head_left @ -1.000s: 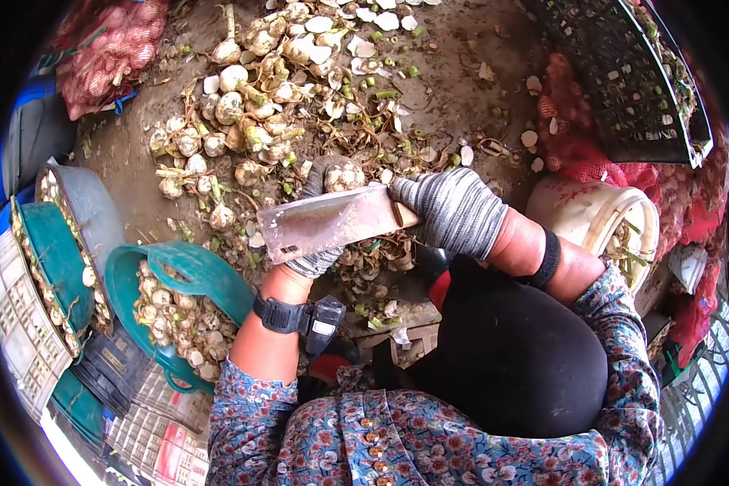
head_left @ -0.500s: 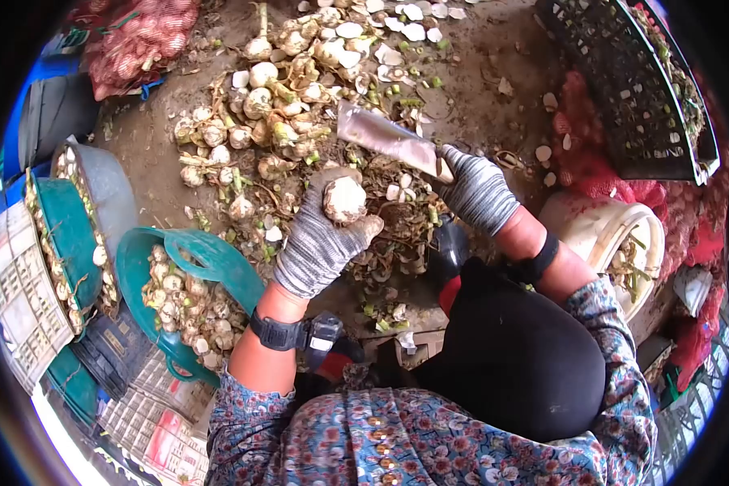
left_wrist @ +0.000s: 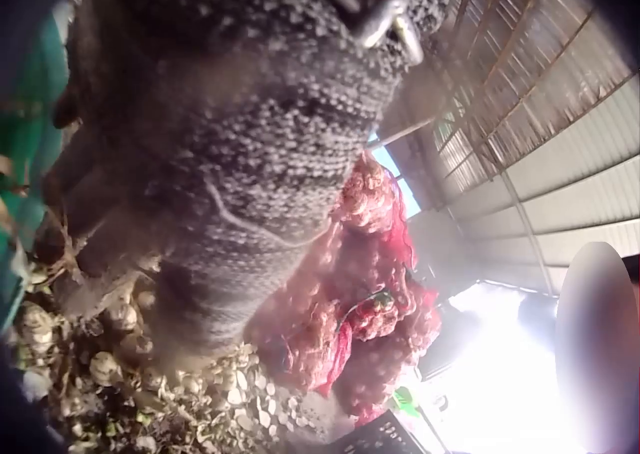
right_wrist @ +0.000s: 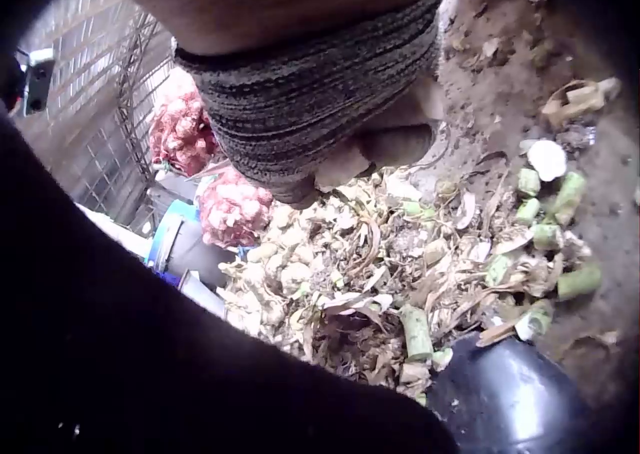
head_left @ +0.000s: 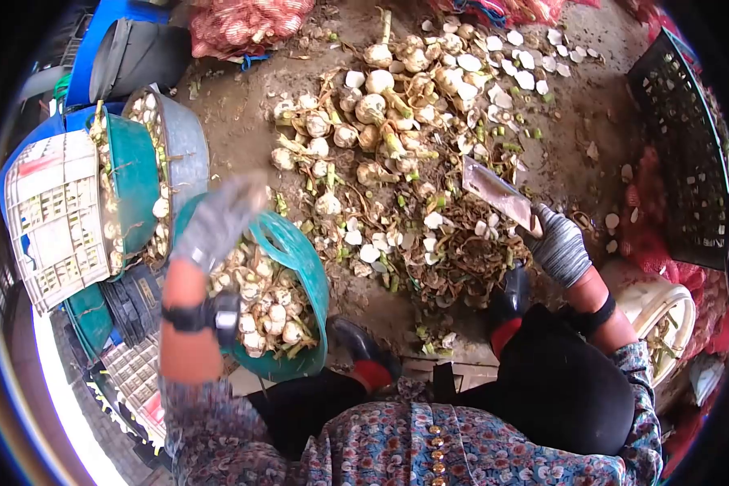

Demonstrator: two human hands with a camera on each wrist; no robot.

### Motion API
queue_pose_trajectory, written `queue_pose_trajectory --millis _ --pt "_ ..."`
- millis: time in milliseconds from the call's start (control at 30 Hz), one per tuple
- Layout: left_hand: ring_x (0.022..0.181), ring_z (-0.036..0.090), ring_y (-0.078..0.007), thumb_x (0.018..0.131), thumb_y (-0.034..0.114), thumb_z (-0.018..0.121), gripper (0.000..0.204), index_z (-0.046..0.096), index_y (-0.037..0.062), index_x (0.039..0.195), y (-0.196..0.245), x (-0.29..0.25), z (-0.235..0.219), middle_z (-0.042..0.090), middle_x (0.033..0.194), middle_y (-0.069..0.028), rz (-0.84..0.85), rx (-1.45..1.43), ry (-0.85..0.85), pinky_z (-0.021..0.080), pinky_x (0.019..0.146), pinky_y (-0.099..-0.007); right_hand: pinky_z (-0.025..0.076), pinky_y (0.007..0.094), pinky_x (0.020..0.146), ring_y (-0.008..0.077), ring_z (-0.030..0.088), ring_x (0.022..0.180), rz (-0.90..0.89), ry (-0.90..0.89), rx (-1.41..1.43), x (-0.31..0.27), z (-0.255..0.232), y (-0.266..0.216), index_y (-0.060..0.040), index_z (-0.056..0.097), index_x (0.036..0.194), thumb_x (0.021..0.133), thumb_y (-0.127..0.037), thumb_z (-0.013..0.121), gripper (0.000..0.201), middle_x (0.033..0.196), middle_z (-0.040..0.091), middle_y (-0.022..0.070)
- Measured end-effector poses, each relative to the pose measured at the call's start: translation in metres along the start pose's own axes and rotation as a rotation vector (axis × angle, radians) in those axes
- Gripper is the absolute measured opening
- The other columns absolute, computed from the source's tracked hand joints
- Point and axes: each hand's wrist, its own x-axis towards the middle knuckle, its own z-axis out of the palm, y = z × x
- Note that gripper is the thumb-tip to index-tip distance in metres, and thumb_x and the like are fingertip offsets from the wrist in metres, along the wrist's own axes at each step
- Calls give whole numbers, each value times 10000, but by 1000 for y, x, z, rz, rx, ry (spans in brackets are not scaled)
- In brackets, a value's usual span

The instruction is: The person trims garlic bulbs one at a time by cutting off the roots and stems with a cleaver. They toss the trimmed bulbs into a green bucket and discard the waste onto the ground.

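My left hand, in a grey knit glove, hovers blurred over the left rim of a green tub of trimmed garlic bulbs. I cannot tell whether it holds a bulb. In the left wrist view the glove fills much of the frame and hides the palm. My right hand, gloved alike, grips the handle of a cleaver, its broad blade pointing up and left over the peelings. The right wrist view shows the glove above the scraps, the blade hidden.
Untrimmed garlic bulbs with stalks lie piled on the ground ahead, beside a heap of peelings. More filled tubs and a white crate stand left. At right are a black crate and a white bucket. Red mesh sacks lie behind.
The left hand, earlier holding a garlic bulb by the cleaver, has swung left over the green tub. The cleaver has come away to the right, still gripped. The head view has shifted left.
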Motion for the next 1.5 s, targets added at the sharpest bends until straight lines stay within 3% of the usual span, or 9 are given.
queue_pose_trajectory --millis 367,533,700,833,1000,1067,1300,1333,1500 --pt "1340 471 -330 911 497 625 725 440 77 1472 -84 271 23 481 1466 -203 -354 213 201 384 1091 -403 547 443 673 390 680 803 131 -12 74 -16 9 22 -110 646 1158 787 -272 769 423 869 692 187" --pt "1116 619 -261 938 269 600 408 587 94 1306 -24 269 110 665 1216 -151 122 968 48 470 1000 -385 551 438 685 377 686 802 57 -35 39 -7 7 9 -120 646 1178 786 -266 772 437 866 702 165" --pt "1307 485 -336 846 157 741 455 611 150 1282 25 187 246 430 1450 -227 -62 -36 476 431 1076 -367 541 424 669 367 664 753 -6 1 82 3 -2 -10 -98 638 1073 796 -277 774 357 834 686 158" --pt "1326 440 -426 845 270 772 551 578 218 1358 71 122 249 378 1459 -279 54 171 248 384 1117 -415 546 428 689 371 677 790 9 54 75 -11 1 -1 -101 639 1155 815 -339 775 437 857 689 179" --pt "1116 570 -348 953 185 591 262 641 122 1202 5 162 179 584 1244 -110 252 437 868 530 848 -491 549 448 693 388 679 808 107 30 150 -25 11 16 -97 619 1214 816 -340 763 488 882 688 211" --pt "1174 583 -355 980 189 482 283 683 114 1165 21 171 119 619 1257 -148 -240 1422 91 511 935 -454 546 456 694 395 675 809 110 -1 158 -25 10 20 -90 616 1214 819 -326 755 481 880 685 215" --pt "976 677 -329 975 357 499 384 705 86 1153 -123 237 88 703 1140 -155 -414 532 -144 523 927 -429 541 466 713 409 665 807 106 21 167 -15 7 32 -72 588 1237 840 -337 736 501 869 677 219" --pt "902 673 -271 924 385 618 403 695 65 1158 -101 219 106 708 1093 -130 -514 -154 -1 544 853 -401 541 466 713 408 665 807 110 9 159 -15 7 33 -72 589 1237 841 -339 736 500 872 678 219" --pt "930 674 -235 892 191 728 588 450 54 1392 47 158 168 611 1230 -178 -321 -158 57 616 690 -329 545 455 732 388 672 816 90 -26 137 -12 -6 14 -79 610 1213 832 -336 745 479 886 686 200"
